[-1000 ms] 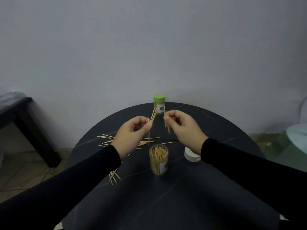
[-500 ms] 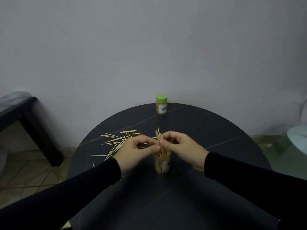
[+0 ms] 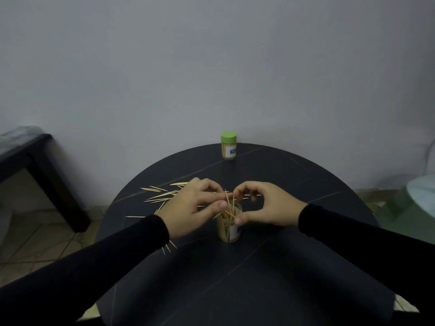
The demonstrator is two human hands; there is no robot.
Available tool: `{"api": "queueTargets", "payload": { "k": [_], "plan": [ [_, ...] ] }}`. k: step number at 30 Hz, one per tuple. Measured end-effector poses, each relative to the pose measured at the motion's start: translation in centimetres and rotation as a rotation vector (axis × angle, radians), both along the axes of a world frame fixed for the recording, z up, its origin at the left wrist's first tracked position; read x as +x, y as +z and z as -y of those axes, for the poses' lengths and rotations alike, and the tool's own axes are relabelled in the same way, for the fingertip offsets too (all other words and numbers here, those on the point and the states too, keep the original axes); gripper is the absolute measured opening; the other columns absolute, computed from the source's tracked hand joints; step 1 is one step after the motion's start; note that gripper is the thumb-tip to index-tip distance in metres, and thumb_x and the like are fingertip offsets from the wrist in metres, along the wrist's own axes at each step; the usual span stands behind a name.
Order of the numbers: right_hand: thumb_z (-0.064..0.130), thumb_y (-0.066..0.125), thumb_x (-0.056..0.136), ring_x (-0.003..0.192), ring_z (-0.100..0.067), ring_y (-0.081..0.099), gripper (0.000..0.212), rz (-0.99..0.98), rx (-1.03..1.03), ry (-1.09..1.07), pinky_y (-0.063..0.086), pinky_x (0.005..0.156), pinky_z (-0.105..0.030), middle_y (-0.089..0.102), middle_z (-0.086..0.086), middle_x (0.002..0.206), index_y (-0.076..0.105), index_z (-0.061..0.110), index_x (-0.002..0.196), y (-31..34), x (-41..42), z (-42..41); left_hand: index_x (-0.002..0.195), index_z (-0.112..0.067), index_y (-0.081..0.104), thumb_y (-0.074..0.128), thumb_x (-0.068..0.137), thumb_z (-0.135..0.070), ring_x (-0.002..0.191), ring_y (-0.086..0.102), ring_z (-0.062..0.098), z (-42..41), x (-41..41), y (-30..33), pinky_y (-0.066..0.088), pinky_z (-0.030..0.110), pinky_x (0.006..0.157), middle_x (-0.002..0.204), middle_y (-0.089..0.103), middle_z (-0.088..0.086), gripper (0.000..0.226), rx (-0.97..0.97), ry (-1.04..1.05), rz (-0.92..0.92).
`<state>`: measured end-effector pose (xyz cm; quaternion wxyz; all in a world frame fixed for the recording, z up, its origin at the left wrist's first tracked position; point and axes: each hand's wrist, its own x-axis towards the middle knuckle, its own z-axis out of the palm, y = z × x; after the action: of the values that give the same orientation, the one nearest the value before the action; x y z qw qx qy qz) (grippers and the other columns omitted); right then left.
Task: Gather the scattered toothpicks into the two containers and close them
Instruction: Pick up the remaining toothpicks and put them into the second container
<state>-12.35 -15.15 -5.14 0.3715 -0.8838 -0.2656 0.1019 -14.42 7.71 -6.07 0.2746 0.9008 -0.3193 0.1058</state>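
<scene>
In our head view, we see the open jar (image 3: 228, 228) standing in the middle of the round black table (image 3: 294, 267), with both our hands right over its mouth. The jar is thin and tall, so we think a bump from a thumb could tip it and spill the sticks back out. Some toothpicks in the jar (image 3: 227, 212) lean out at a slant and poke up past the rim, so we think they could slide over the edge, or get in the way of a lid later.

Our left hand (image 3: 193, 203) has its fingers curled, and its thumb and first finger reach to the sticks at the jar's mouth. They seem to touch or pinch them, but it is too blurry for us to be sure. Our right hand (image 3: 266, 205) makes a round curl, its finger tips near the tops of the sticks and its thumb down beside the jar's rim. We cannot tell if it is truly pinching a stick.

Many loose toothpicks (image 3: 162, 195) lie on the table behind our left hand, and a few more (image 3: 168, 248) peek out by our left sleeve. The green-lid jar (image 3: 228, 145) stands shut at the far edge of the table, well apart from our hands
</scene>
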Motion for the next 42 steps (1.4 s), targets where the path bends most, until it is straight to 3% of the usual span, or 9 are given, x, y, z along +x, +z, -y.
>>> {"api": "queueTargets", "payload": {
  "k": [3, 6, 12, 21, 23, 26, 30, 36, 42],
  "plan": [
    [0.062, 0.079, 0.059, 0.102, -0.004, 0.048, 0.067, -0.025, -0.108, 0.021, 0.041, 0.092, -0.033, 0.057, 0.025, 0.107, 0.053, 0.047, 0.119, 0.2, 0.0, 0.1, 0.133, -0.038, 0.051, 0.047, 0.078, -0.075, 0.114, 0.041, 0.0, -1.2, 0.1, 0.5, 0.031, 0.01, 0.093, 0.121, 0.046, -0.019, 0.066, 0.007, -0.075, -0.025],
    [0.061, 0.077, 0.062, 0.108, -0.006, 0.046, 0.069, -0.015, -0.18, 0.026, 0.039, 0.101, -0.037, 0.054, 0.027, 0.113, 0.055, 0.043, 0.125, 0.3, -0.2, -0.1, 0.137, -0.041, 0.044, 0.063, 0.068, -0.073, 0.118, 0.041, 0.002, -2.6, 0.3, 0.9, 0.039, 0.021, 0.097, 0.126, 0.043, -0.018, 0.079, 0.095, -0.113, 0.0],
    [0.056, 0.079, 0.064, 0.109, -0.003, 0.045, 0.055, -0.011, -0.174, 0.051, 0.037, 0.103, -0.038, 0.054, 0.028, 0.111, 0.059, 0.046, 0.114, 0.6, -0.2, -0.2, 0.116, -0.027, 0.068, 0.061, 0.084, -0.048, 0.098, 0.053, 0.005, -1.0, 0.1, 0.7, 0.049, 0.029, 0.082, 0.107, 0.058, -0.01, 0.038, 0.064, -0.153, 0.125],
    [0.067, 0.076, 0.056, 0.107, -0.007, 0.058, 0.057, -0.022, -0.099, 0.085, 0.046, 0.097, -0.042, 0.067, 0.018, 0.107, 0.066, 0.041, 0.106, 0.1, 0.5, -0.5, 0.116, -0.033, 0.066, 0.062, 0.09, -0.032, 0.089, 0.051, 0.001, 2.5, -0.1, 0.8, 0.042, 0.019, 0.078, 0.088, 0.056, -0.022, 0.026, -0.053, 0.001, 0.016],
    [0.073, 0.074, 0.052, 0.108, -0.009, 0.057, 0.065, -0.03, -0.115, 0.074, 0.046, 0.097, -0.043, 0.066, 0.015, 0.108, 0.065, 0.041, 0.108, -0.1, 0.7, -0.4, 0.116, -0.037, 0.062, 0.062, 0.09, -0.033, 0.09, 0.051, 0.0, 2.7, -0.3, 1.2, 0.045, 0.022, 0.079, 0.087, 0.057, -0.026, 0.026, -0.056, 0.025, 0.005],
    [0.072, 0.073, 0.053, 0.103, -0.01, 0.057, 0.052, -0.024, -0.106, 0.096, 0.046, 0.095, -0.044, 0.066, 0.019, 0.104, 0.064, 0.048, 0.098, -0.1, 0.7, -0.3, 0.104, -0.039, 0.065, 0.065, 0.087, -0.035, 0.089, 0.054, 0.002, 2.3, -0.1, 1.0, 0.049, 0.029, 0.079, 0.085, 0.061, -0.019, 0.017, -0.133, 0.058, -0.052],
    [0.072, 0.073, 0.054, 0.104, -0.008, 0.056, 0.048, -0.014, -0.109, 0.109, 0.045, 0.095, -0.043, 0.065, 0.022, 0.106, 0.059, 0.056, 0.098, -0.2, 0.8, -0.4, 0.098, -0.042, 0.071, 0.059, 0.084, -0.046, 0.091, 0.049, 0.005, 1.9, 0.2, 0.3, 0.041, 0.02, 0.08, 0.092, 0.056, -0.017, 0.018, -0.097, 0.023, -0.057],
    [0.054, 0.08, 0.064, 0.094, -0.01, 0.055, 0.047, -0.039, -0.097, 0.109, 0.049, 0.083, -0.036, 0.064, 0.016, 0.102, 0.064, 0.041, 0.106, -0.2, 1.0, -0.3, 0.119, -0.036, 0.06, 0.064, 0.086, -0.04, 0.107, 0.046, 0.002, 2.4, -0.1, 0.2, 0.038, 0.016, 0.088, 0.112, 0.054, -0.017, 0.034, -0.086, 0.05, -0.086],
    [0.056, 0.079, 0.064, 0.103, -0.012, 0.061, 0.045, -0.034, -0.05, 0.126, 0.048, 0.094, -0.046, 0.07, 0.014, 0.102, 0.07, 0.036, 0.102, -0.5, 1.0, -0.4, 0.097, -0.04, 0.063, 0.071, 0.079, -0.045, 0.095, 0.051, -0.001, 3.5, -0.1, 0.4, 0.041, 0.018, 0.081, 0.093, 0.06, -0.016, 0.02, -0.155, 0.2, -0.096]
  ]
}}
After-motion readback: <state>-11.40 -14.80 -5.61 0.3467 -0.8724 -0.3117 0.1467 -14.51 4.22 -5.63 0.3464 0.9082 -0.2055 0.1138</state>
